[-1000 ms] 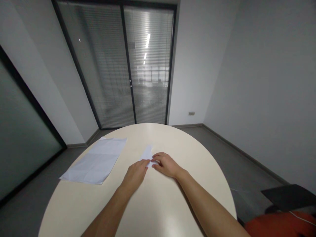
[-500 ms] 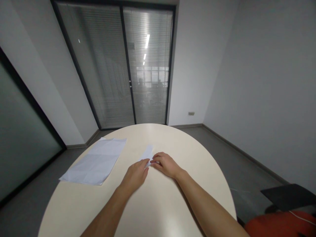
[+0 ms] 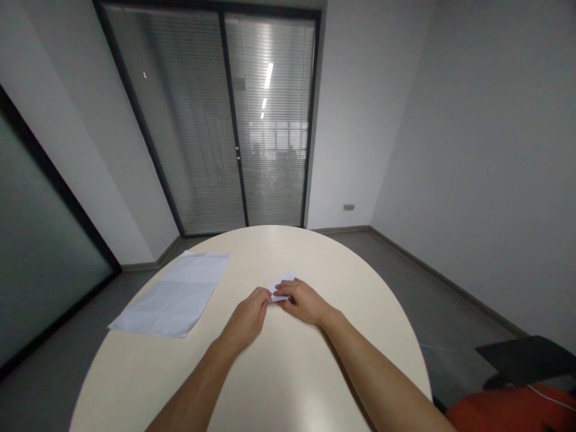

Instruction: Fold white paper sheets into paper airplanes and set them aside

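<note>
A small folded piece of white paper (image 3: 282, 283) lies near the middle of a round cream table (image 3: 279, 372). My left hand (image 3: 246, 317) pinches its near left end with the fingertips. My right hand (image 3: 302, 300) rests on its near right part, fingers curled over the paper. Most of the paper's near half is hidden under my fingers; its free end points away and to the right.
A flat stack of white sheets (image 3: 174, 294) lies on the table's left side, near the edge. Glass sliding doors with blinds (image 3: 225, 120) stand beyond the table. A dark chair (image 3: 526, 359) and something orange (image 3: 508, 411) are at the lower right.
The folded paper's far end has swung from pointing away and slightly left to pointing right, and looks shorter. My left fingertips moved a little forward; the right hand stayed about in place.
</note>
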### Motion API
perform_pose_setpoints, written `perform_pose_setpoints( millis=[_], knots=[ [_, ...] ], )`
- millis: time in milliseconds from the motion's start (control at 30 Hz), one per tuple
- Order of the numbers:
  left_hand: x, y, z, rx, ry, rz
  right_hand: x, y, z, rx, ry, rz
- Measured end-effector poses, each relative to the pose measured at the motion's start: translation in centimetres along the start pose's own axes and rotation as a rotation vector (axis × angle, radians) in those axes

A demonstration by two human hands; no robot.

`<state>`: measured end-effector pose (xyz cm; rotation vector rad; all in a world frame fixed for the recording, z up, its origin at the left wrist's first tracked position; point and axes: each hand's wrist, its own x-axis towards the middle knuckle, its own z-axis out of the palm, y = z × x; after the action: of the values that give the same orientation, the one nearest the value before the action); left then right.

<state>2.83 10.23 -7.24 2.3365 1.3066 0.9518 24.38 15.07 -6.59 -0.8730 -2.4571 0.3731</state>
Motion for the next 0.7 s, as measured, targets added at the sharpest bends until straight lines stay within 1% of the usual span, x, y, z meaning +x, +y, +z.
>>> perform_pose_setpoints(
  millis=[133,267,400,533,633,700],
  knots=[
    [0.2,-0.2,0.3,-0.066,0.06,0.012,0.1,0.7,0.2,-0.033,0.029,0.064],
    [0.4,-0.2,0.3,-0.107,0.102,0.0,0.2,0.5,-0.4,-0.105,0.063,0.118],
    [0.5,0.0,0.0,-0.088,0.132,-0.071,0.1,0.2,-1.0,-0.112,0.099,0.164],
    [0.6,-0.1,-0.3,-0.069,0.204,-0.173,-0.1,0.2,-1.3,-0.133,0.076,0.21],
    [0.6,-0.3,-0.4,-0.075,0.229,-0.212,-0.3,0.2,-1.5,-0.166,0.061,0.294],
    [0.6,-0.4,-0.4,-0.065,0.231,-0.228,-0.3,0.2,-1.6,-0.147,0.071,0.371]
  ],
)
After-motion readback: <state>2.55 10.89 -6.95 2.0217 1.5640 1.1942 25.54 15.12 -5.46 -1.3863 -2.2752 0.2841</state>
